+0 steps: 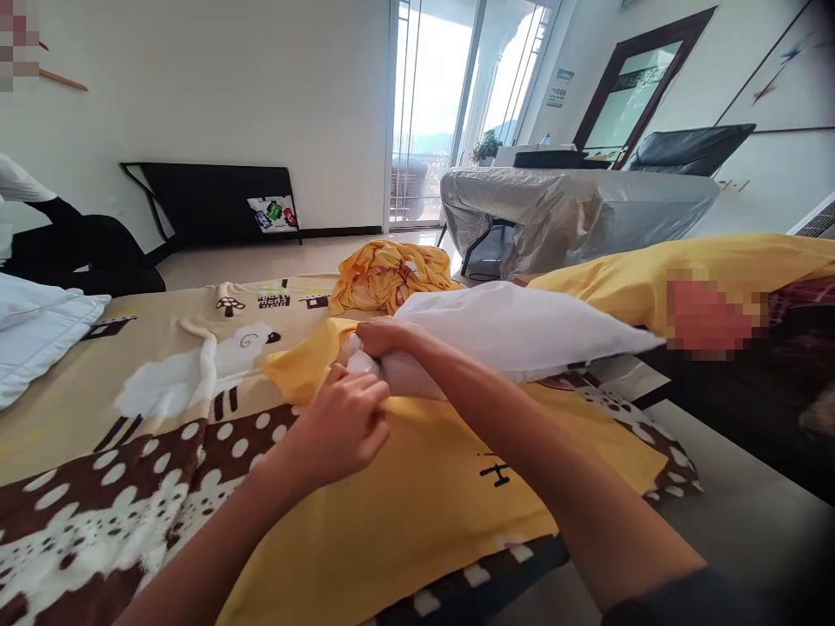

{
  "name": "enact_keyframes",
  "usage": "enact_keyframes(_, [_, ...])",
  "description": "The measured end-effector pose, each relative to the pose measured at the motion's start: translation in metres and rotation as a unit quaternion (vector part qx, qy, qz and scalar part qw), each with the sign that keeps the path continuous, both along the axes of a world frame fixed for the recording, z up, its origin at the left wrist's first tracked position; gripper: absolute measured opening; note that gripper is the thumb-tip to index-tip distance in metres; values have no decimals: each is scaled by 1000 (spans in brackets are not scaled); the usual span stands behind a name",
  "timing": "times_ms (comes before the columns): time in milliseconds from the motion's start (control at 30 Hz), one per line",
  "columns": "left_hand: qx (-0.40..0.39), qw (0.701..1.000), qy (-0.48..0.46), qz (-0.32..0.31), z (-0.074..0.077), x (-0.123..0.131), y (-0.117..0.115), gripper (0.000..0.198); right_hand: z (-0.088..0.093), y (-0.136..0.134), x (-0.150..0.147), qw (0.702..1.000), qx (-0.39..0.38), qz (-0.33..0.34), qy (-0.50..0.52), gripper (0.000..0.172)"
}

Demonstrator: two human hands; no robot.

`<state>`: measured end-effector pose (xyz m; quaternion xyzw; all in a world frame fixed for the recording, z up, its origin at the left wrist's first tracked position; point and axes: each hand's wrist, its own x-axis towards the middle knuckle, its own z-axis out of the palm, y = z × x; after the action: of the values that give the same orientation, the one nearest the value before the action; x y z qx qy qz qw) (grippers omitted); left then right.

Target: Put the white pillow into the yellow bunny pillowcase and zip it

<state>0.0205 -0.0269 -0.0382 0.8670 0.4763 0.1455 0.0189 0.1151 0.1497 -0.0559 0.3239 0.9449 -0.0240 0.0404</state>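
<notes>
A white pillow (502,335) lies across a yellow pillowcase (417,496) on the bed. My right hand (382,337) is closed round the pillow's left end, bunching it at the pillowcase's opening. My left hand (343,426) is closed on the pillowcase's yellow edge just below that end. Both forearms reach in from the bottom of the view.
The bed carries a sheep-patterned brown and beige sheet (150,417). A crumpled yellow cloth (384,274) lies further back, another white pillow (32,326) at the left. A covered table (574,209) stands by the glass doors. A person lies at the right under yellow fabric (684,261).
</notes>
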Motion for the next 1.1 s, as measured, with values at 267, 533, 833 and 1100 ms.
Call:
enact_keyframes(267, [-20,997,80,14,-6,-19,22,18,0,-54,24,990,110,90,10,43])
enact_keyframes(533, [-111,991,72,-17,-18,-29,21,21,-6,-136,99,964,236,114,40,50])
enact_keyframes(833, [-89,989,102,-60,-2,28,-1,13,-20,-100,142,959,216,179,38,39])
enact_keyframes(1100, [-25,999,-27,-38,19,76,15,16,12,-70,104,987,-39,84,129,20])
